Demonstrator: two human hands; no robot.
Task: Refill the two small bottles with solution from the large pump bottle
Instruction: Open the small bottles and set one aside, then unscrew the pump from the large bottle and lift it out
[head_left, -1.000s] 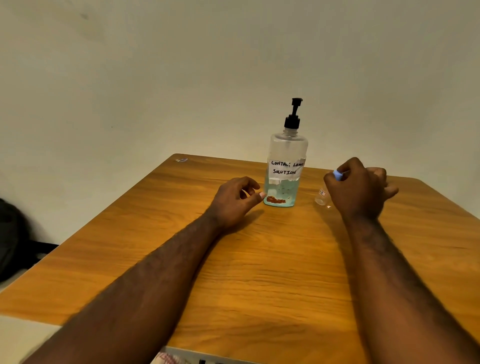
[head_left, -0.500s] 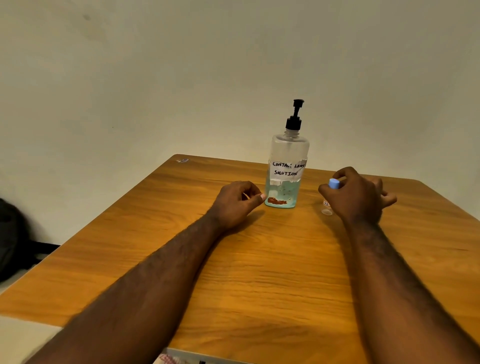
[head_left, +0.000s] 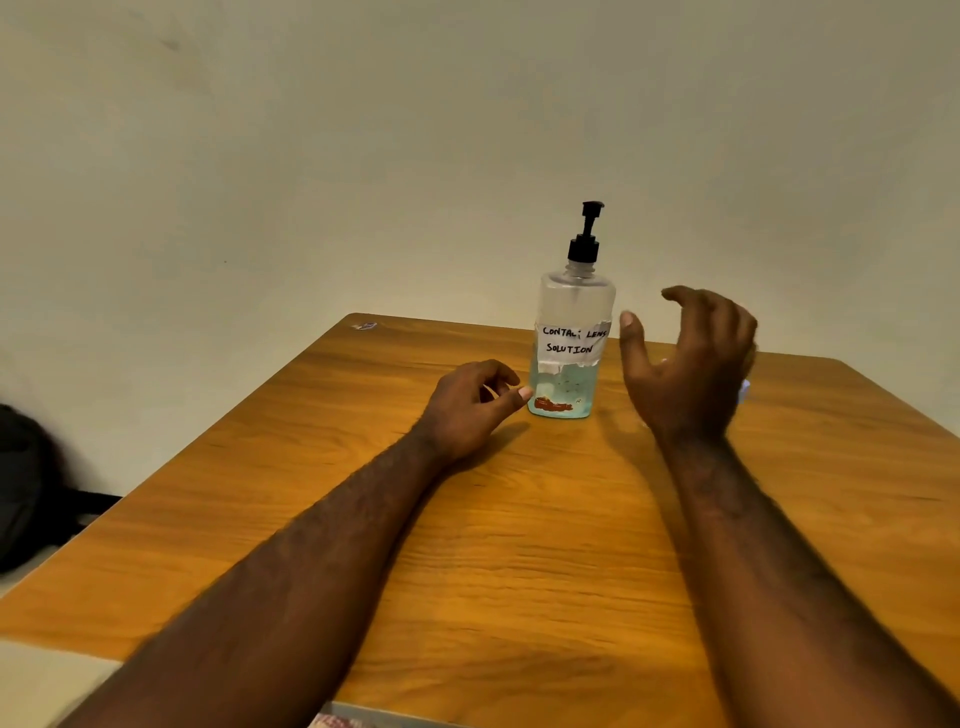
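**Pump bottle stands between your hands, neither hand holding anything**

Your left hand (head_left: 470, 410) rests on the wooden table (head_left: 519, 545) with fingers loosely curled and nothing in them. Its thumb tip lies just beside the foot of the pump bottle (head_left: 571, 312); whether it touches cannot be told. Your right hand (head_left: 685, 369) is raised off the table on the other side of the bottle, thumb up and fingers spread and hooked, with nothing visible in its grasp.

The bottle stands upright just beyond your left thumb and close to your right thumb. Its handwritten label (head_left: 571, 340) reads as contact lens solution.

The small bottles are not plainly in view. Only a pale blue sliver (head_left: 744, 391) shows past the far edge of your right hand, and it is too hidden to name.

The pump bottle looks like smooth clear plastic, roughly a third full of bluish liquid, so expect it to be fairly light, slick and bottom-weighted. Tall as it is, it may rock when you press down. Wrap one hand round the body at label height and press the black pump head (head_left: 589, 228) with the other
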